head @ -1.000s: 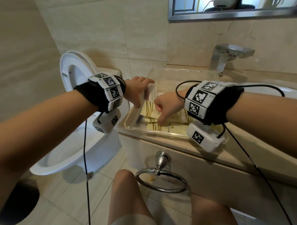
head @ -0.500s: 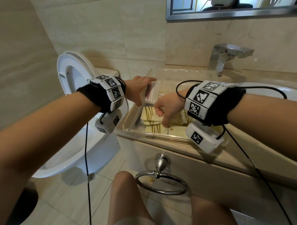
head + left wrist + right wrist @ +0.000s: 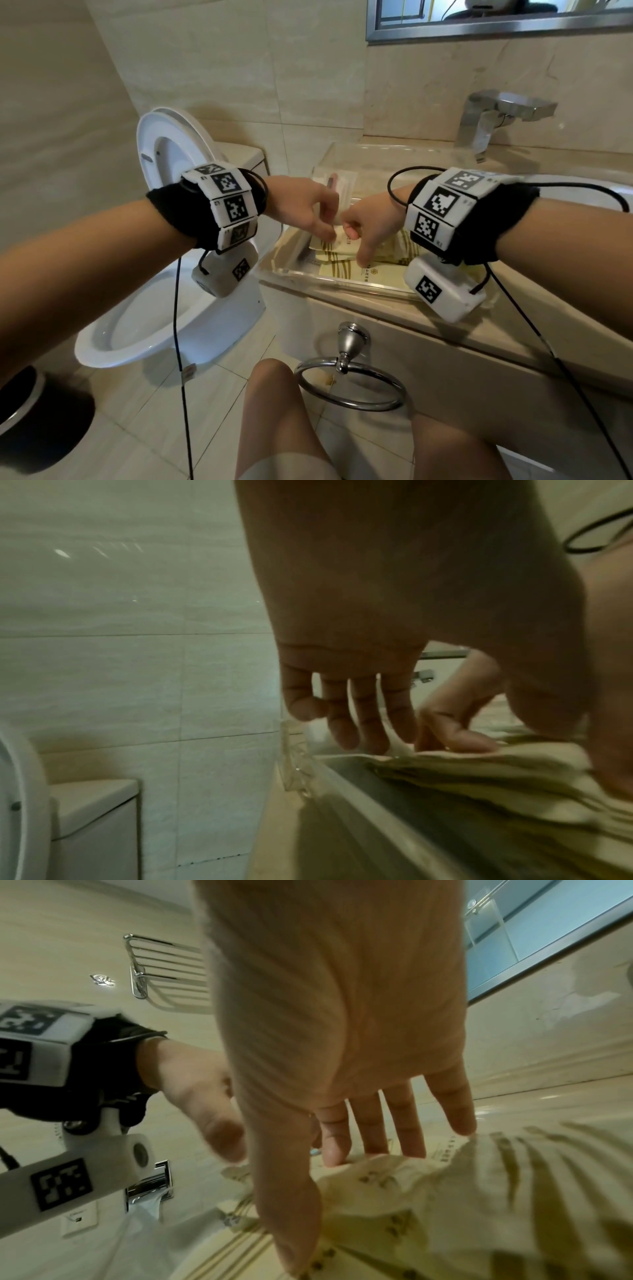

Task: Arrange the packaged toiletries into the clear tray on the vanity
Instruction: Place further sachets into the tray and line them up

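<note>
A clear tray (image 3: 329,279) sits at the vanity's left end and holds several cream packets with gold stripes (image 3: 342,270). A clear toothbrush package (image 3: 339,181) lies at the tray's far left, behind my left hand (image 3: 325,229). That hand reaches down into the tray, its fingers (image 3: 369,731) straight and touching the packets (image 3: 479,791) near the tray's left wall (image 3: 359,791). My right hand (image 3: 356,246) is just beside it. The right fingers (image 3: 404,1131) press flat on the packets (image 3: 445,1204) and the thumb points down onto a front packet.
An open white toilet (image 3: 144,308) stands left of the vanity, with a black bin (image 3: 34,421) on the floor beside it. A chrome faucet (image 3: 496,113) and basin rim (image 3: 582,185) lie right of the tray. A towel ring (image 3: 349,387) hangs from the vanity front.
My left hand held the clear toothbrush package upright; now the package lies at the tray's far left and the hand has moved to the packets. The right hand stays pressing on them.
</note>
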